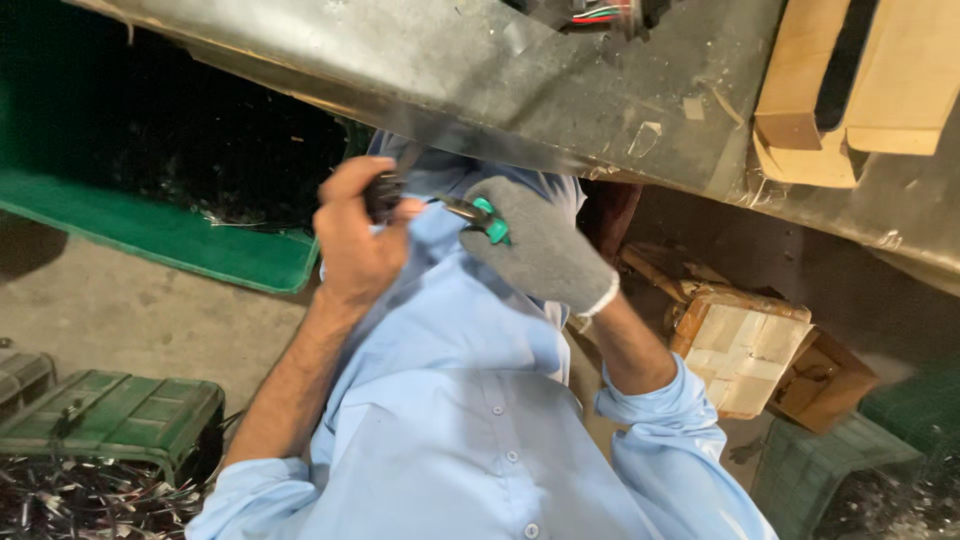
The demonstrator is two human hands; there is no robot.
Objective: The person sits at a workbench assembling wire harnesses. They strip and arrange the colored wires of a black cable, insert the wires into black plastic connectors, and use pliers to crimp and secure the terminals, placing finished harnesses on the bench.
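Pale blue button-front cotton shirt fills the near middle of the view, its rolled sleeves running up to both forearms. Above it the bare left hand is closed around a small dark, knobbly part, fingers curled tight and thumb pressed across the front; what the part is made of cannot be told, as most of it is hidden in the fist. The right hand, in a grey knitted glove with a white cuff, grips a slim hand tool with teal-green handles, the fingers wrapped over the handles. The tool's long axis runs from the glove leftward and slightly up, its dark metal nose pointing at the dark part and stopping just beside the left thumb. The part thus lies to the left of the gloved fingers, and the left hand is the nearer one, already holding it.

Far across the top runs a dull grey, scuffed metal table edge. On it at far right lies a folded brown cardboard piece. At left sits a green plastic tray. A green moulded plastic crate stands near left beside shiny metal scraps. Taped cardboard boxes lie at right.
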